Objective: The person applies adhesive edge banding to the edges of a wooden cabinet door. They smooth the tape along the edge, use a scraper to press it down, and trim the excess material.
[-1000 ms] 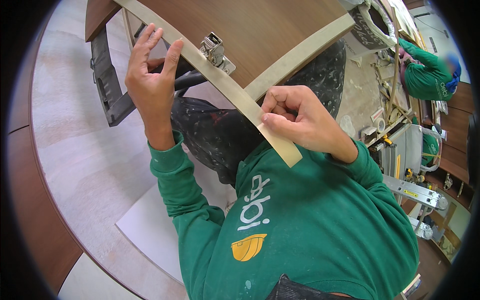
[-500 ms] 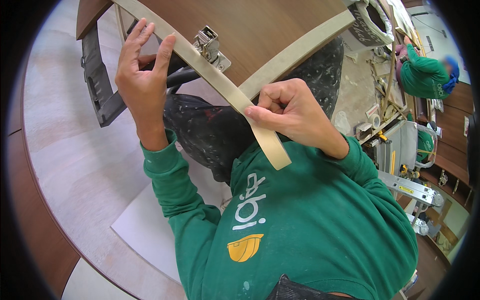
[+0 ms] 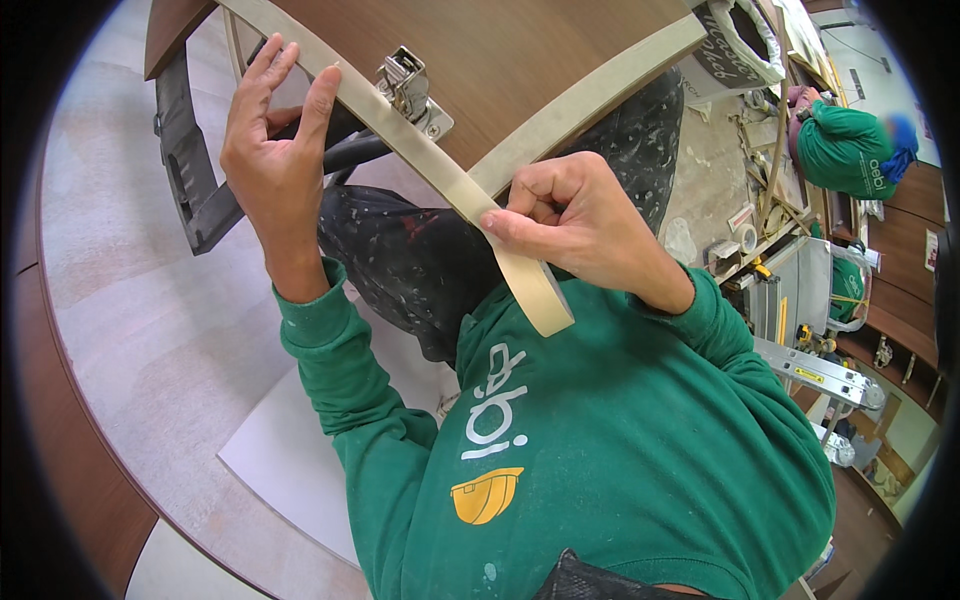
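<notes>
A brown wooden panel (image 3: 540,60) with a pale edge lies across the top of the view, a metal cabinet hinge (image 3: 405,85) fixed near that edge. Along the edge runs a pale beige strip of edge banding (image 3: 535,290), whose free end curls down in front of my green sweatshirt. My right hand (image 3: 575,220) pinches this strip between thumb and bent fingers, close to the panel's near corner. With fingers stretched out, my left hand (image 3: 275,150) rests at the panel's edge farther up and left. What lies behind its palm is partly hidden.
Beneath the panel is a black support frame (image 3: 195,170). At left a large pale board (image 3: 130,250) has a curved brown rim. On the right are a white sack (image 3: 735,60), wood scraps, a tape roll (image 3: 746,237), an aluminium ladder (image 3: 820,376) and a co-worker (image 3: 850,145) in green.
Panel, strip and both my hands have shifted slightly left in view. The strip's free end curls a little more. My grip looks the same. The co-worker's arm has moved in.
</notes>
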Tool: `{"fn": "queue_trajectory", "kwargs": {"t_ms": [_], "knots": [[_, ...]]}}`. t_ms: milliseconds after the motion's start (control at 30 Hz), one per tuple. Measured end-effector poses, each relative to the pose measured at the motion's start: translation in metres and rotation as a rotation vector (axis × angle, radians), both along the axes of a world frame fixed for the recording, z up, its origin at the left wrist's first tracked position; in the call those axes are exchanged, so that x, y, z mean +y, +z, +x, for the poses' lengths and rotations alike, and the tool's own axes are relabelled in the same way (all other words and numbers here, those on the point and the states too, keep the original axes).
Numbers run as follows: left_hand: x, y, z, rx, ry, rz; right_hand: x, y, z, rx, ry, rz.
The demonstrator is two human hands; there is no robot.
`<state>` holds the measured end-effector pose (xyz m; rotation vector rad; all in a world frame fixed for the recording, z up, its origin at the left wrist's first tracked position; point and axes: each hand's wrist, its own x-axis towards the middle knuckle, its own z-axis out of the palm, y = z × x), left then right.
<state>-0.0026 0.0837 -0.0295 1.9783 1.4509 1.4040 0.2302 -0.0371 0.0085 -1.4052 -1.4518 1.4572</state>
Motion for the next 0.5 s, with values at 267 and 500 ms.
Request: {"fn": "queue_trajectory", "kwargs": {"t_ms": [267,500], "knots": [[0.0004,-0.0017,-0.0024,0.022,-0.004,0.002,0.0003,-0.0027,0.0008,-0.036,0.003,0.035],[0.0015,-0.0033,-0.0046,0.036,-0.001,0.005,-0.0003,-0.0002,-0.0003,-0.016,-0.001,0.012]]}}
